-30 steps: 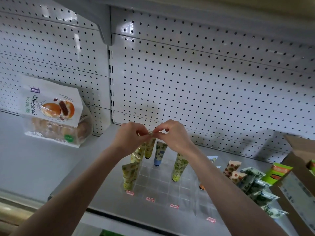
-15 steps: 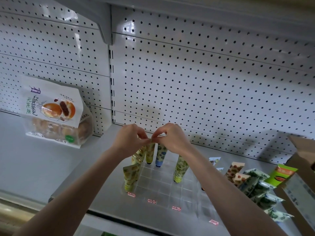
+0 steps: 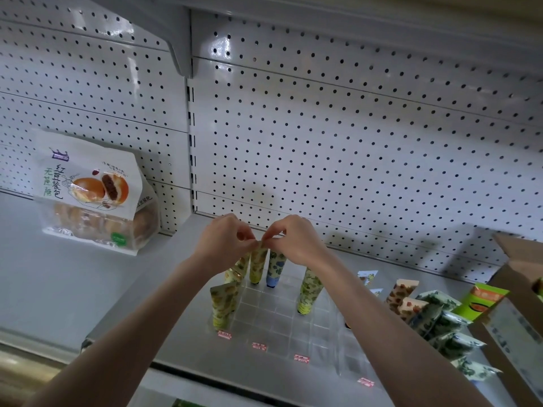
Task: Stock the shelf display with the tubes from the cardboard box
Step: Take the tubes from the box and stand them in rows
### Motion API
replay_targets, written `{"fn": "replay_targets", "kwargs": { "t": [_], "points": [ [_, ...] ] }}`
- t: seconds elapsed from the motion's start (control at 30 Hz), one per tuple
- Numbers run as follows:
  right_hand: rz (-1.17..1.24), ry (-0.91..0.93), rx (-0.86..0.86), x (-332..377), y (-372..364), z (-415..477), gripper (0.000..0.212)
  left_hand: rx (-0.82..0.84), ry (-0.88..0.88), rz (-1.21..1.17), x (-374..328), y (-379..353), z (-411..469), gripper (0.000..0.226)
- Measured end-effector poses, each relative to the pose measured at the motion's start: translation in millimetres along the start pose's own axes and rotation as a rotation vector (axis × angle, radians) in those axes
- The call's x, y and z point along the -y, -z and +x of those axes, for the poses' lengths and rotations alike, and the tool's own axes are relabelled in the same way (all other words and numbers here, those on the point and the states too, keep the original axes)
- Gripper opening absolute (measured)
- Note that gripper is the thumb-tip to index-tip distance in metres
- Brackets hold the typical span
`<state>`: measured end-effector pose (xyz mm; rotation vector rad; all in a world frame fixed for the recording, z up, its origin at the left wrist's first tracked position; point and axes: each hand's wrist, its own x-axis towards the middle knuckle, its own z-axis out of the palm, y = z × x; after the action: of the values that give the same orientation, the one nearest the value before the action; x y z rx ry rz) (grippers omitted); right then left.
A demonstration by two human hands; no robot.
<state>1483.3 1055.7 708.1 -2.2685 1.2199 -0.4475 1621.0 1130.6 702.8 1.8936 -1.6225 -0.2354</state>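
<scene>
Both grips meet at the top of one tube [image 3: 258,264]. The left grip [image 3: 226,245] pinches the flat crimped end from 9 o'clock and the right grip [image 3: 296,245] from 3 o'clock. The thumb and fingertips of each are closed on that thin edge, with the other fingers curled.

The tube hangs from the pinch toward 6 o'clock. Its long axis is close to upright and its cap end is down, in the back row of the clear divider tray [image 3: 276,315] on the shelf [image 3: 141,289]. Whether the cap is fully seated in its cell cannot be told.

A blue tube [image 3: 276,270] stands just beside it at 3 o'clock and another yellow one sits close at 9 o'clock, so the slot is narrow.

Neither grip is nearer, since they share the crimp evenly. The move likely turns on keeping that axis vertical, so a straight push toward 6 o'clock should settle it. A lean to either side would knock a neighbour.

The box [image 3: 523,289] and the loose tubes [image 3: 440,318] lie well apart at 4 o'clock, on the right grip's side.
</scene>
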Motion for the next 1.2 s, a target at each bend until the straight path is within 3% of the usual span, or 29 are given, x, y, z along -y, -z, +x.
{"fn": "replay_targets", "kwargs": {
  "t": [0.5,0.67,0.93,1.2],
  "points": [
    [-0.007,0.027,-0.024,-0.6,4.1,-6.6,0.016,-0.001,-0.025,-0.036,3.8,0.1,-5.1,0.018],
    [0.110,0.028,-0.079,1.1,17.7,-15.3,0.017,-0.038,-0.033,-0.044,0.9,6.4,-8.6,0.012],
    [0.246,-0.026,-0.254,-15.8,56.7,-40.5,0.013,-0.075,-0.086,-0.215,-26.0,9.0,-10.4,0.005],
    [0.285,-0.083,-0.413,-59.3,106.7,-87.7,0.010,-0.005,-0.184,-0.509,-95.1,-25.5,-8.8,0.006]
  ]
}}
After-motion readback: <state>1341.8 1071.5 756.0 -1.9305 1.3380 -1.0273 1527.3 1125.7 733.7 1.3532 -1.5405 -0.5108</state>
